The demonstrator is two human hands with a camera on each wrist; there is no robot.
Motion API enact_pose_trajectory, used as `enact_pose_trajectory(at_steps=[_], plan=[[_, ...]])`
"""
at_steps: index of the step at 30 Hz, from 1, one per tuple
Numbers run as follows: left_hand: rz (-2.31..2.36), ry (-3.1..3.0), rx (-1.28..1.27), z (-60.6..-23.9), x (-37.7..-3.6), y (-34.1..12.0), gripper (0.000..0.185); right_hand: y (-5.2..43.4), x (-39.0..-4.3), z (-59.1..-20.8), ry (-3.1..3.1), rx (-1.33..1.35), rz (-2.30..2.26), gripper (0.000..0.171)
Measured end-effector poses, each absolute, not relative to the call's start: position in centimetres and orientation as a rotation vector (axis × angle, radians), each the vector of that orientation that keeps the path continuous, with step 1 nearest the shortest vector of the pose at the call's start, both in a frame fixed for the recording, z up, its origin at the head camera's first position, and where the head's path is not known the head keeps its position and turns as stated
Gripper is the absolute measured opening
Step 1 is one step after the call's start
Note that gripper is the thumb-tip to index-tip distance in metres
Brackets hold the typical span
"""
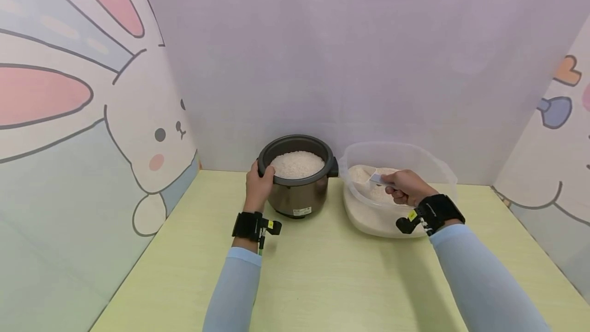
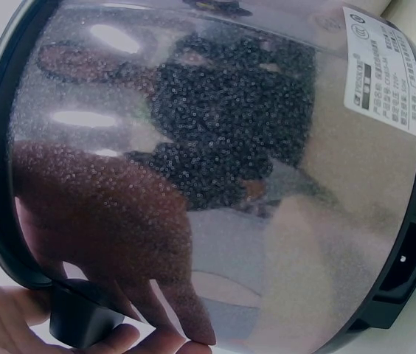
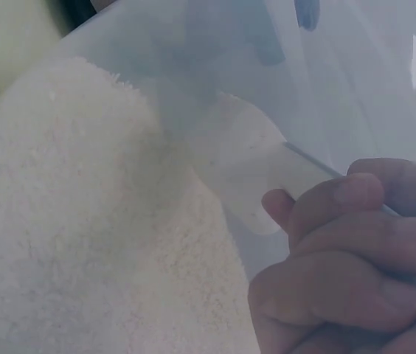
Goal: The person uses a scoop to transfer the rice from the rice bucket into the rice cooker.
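A brown rice cooker (image 1: 291, 198) with a black rim stands near the back wall, white rice (image 1: 297, 165) high inside it. My left hand (image 1: 258, 186) grips its left side handle (image 2: 82, 318), thumb at the rim and fingers underneath. To the right, a clear plastic tub (image 1: 396, 148) holds more rice (image 3: 82, 221). My right hand (image 1: 409, 187), fingers curled, holds the handle of a rice scoop (image 3: 241, 162) inside the tub. The scoop's bowl, with rice in it in the head view, is tilted against the rice at the tub's left part.
The cooker and tub stand side by side on a pale yellow-green table (image 1: 318, 275). A lilac backdrop (image 1: 322, 65) rises right behind them. Panels with cartoon rabbits (image 1: 143, 152) flank the table. A power socket (image 2: 407, 258) is low on the cooker's body.
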State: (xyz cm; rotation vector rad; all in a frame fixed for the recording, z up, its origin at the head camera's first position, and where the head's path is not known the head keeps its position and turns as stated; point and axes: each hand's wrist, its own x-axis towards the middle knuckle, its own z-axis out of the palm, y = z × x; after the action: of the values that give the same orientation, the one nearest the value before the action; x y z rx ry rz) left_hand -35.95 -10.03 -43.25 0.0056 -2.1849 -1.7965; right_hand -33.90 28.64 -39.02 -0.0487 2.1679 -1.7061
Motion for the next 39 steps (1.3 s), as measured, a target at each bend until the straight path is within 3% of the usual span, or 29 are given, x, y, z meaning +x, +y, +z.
enact_pose_trajectory(at_steps=[11, 28, 39], plan=[[-1.796, -2.171, -0.022, -43.3, -35.8, -10.0, 0.057, 28.8, -33.6, -38.9, 2.139, -0.059, -1.848, 0.054], [-1.794, -2.169, -0.033, -43.5, -36.1, -10.2, 0.063, 29.0, -33.0, -38.8, 1.988, -0.040, -2.258, 0.031], [-1.808, -2.164, -0.027, -43.6, -36.1, -10.2, 0.063, 28.2, -32.7, -38.3, 2.152, 0.067, -2.304, 0.045]])
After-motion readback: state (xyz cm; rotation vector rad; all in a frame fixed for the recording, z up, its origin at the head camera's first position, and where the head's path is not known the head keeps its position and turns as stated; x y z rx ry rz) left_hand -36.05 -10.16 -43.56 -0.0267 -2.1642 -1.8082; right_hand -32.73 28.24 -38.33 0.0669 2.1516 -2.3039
